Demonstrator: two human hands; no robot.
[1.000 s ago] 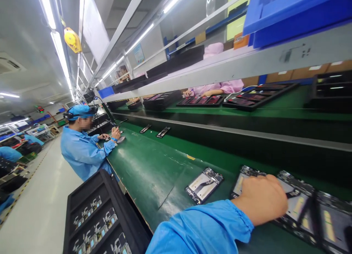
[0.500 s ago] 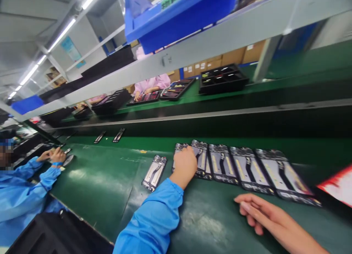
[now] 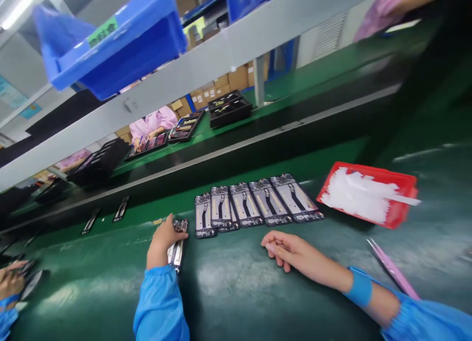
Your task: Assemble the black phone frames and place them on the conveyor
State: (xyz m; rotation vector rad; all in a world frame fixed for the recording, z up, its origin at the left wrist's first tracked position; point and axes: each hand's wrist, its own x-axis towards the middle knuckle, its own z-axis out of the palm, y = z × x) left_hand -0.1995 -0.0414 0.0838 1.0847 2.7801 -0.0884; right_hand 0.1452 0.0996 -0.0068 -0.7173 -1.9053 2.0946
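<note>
The left hand (image 3: 162, 240) reaches forward with its arm straight. Its fingers pinch the far end of a frame (image 3: 176, 254) lying on the belt (image 3: 239, 292). The right hand (image 3: 291, 250) rests on the belt, fingers together, bent, holding nothing. A row (image 3: 254, 203) of frames lies just past them.

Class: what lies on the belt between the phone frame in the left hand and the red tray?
In the head view, a row of phone frames lies side by side there.
</note>
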